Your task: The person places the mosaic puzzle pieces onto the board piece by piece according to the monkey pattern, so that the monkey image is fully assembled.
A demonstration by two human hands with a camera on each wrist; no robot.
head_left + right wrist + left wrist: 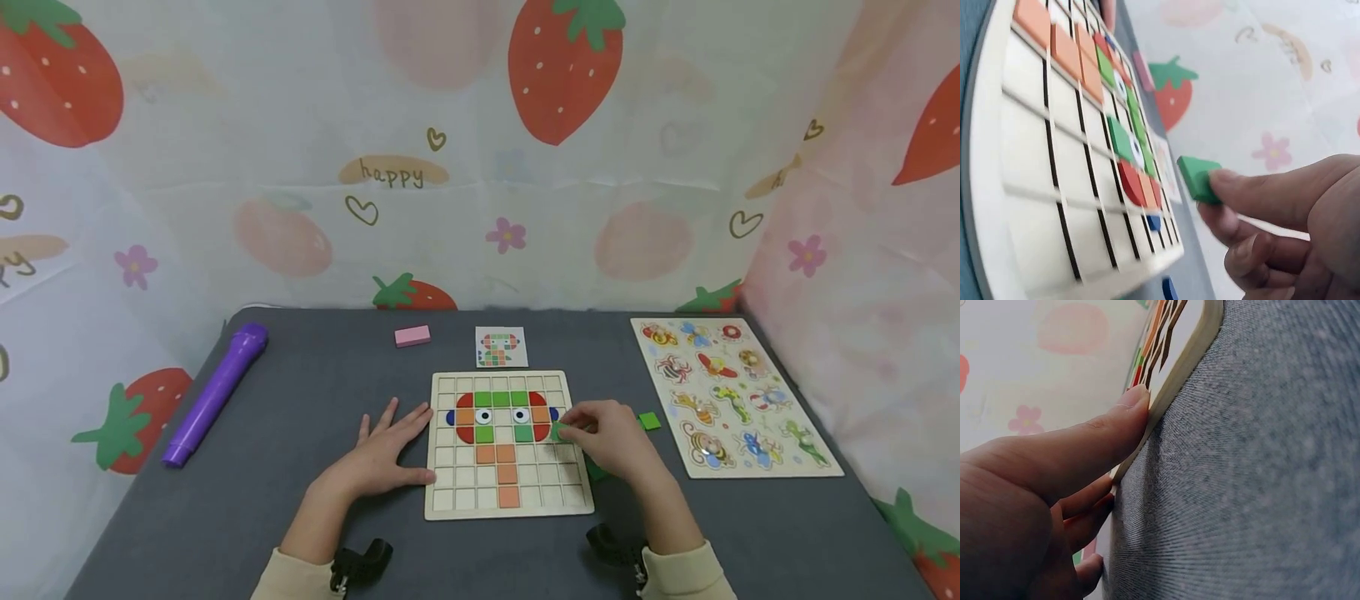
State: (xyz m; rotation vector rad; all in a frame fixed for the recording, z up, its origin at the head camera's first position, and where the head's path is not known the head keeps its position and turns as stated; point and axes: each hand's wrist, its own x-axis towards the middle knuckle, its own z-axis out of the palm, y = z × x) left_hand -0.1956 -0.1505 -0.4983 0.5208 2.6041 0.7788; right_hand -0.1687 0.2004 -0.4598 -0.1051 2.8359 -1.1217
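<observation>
Cream sleeves (686, 575) reach in from the bottom, each with a black wrist mount (363, 562) beside it. Past them, the left hand (378, 454) lies with its fingers spread, thumb and fingertips touching the left edge of a pale gridded board (510, 514). Across from it, the right hand (611, 433) pinches a small green piece (1199, 178) between thumb and finger, near the board's right edge; the right wrist view shows the piece held apart from the board.

Four orange squares (507, 474) sit in the board's lower rows. Above them, green, red and orange pieces and two round eyes (483, 416) form a wide face, with a blue piece at either side. Loose green pieces (649, 421) lie on the dark gray table (337, 358) close to the right hand.

Farther right is a board of insect pictures (735, 400); at far left lies a purple stick (213, 396) with a thicker end. Beyond the gridded board are a small printed card (502, 348) and a pink block (412, 336). Behind everything hangs a strawberry-patterned cloth (465, 108).
</observation>
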